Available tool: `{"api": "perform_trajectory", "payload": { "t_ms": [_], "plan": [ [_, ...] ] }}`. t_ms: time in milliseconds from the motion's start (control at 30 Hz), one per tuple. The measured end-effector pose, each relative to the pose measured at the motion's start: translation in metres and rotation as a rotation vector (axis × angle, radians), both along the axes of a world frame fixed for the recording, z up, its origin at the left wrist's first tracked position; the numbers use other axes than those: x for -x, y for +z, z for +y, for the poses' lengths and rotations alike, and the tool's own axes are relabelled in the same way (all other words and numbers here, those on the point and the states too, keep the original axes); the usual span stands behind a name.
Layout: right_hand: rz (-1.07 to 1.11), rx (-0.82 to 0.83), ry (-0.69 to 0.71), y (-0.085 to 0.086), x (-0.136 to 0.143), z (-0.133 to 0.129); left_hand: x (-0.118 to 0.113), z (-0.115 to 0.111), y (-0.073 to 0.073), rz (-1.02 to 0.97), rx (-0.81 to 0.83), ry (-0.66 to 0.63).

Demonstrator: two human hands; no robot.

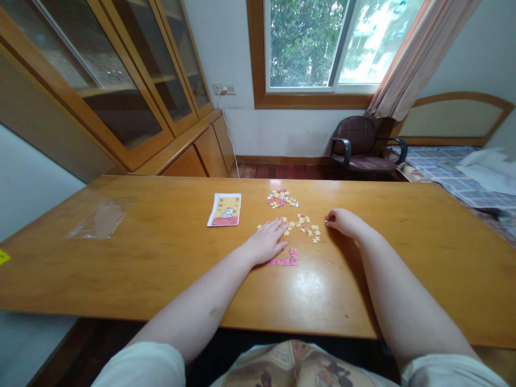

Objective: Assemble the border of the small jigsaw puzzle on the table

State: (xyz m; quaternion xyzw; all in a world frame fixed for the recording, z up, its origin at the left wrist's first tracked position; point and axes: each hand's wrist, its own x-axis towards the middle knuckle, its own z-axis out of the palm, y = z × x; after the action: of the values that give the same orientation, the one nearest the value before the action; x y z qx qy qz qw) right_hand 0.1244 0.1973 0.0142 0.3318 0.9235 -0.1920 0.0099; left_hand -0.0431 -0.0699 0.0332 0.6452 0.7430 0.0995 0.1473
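Observation:
My left hand (267, 240) lies flat on the table with its fingers spread, touching some yellow puzzle pieces and partly covering a joined strip of pink puzzle pieces (287, 262). To the right, my right hand (341, 221) pinches a small yellow puzzle piece (326, 221) just above or at the tabletop; I cannot tell which. Between the hands lie several loose yellow puzzle pieces (308, 230). Farther back is a mixed heap of pink, yellow and white pieces (280, 199). A picture card (224, 210) showing a white animal on yellow and pink lies left of my left hand.
The wooden table (161, 269) spans the view. A clear plastic bag (102, 219) lies at its left, with a yellow item (3, 256) at the left edge. Beyond stand a glass-door cabinet (177, 131), an office chair (358, 142) and a bed (455, 172).

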Motion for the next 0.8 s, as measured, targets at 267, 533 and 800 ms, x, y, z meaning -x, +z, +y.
{"api": "perform_trajectory", "payload": {
  "t_ms": [267,533,800],
  "plan": [
    [0.263,0.151,-0.104,-0.007,0.009,-0.011,-0.015,0.04,0.001,-0.064,0.197,0.198],
    [0.416,0.255,-0.061,-0.013,0.022,-0.033,-0.016,0.07,-0.011,-0.045,0.156,0.175],
    [0.399,0.242,0.192,-0.006,0.035,-0.069,0.004,0.067,-0.014,-0.079,0.081,-0.028]
  ]
}}
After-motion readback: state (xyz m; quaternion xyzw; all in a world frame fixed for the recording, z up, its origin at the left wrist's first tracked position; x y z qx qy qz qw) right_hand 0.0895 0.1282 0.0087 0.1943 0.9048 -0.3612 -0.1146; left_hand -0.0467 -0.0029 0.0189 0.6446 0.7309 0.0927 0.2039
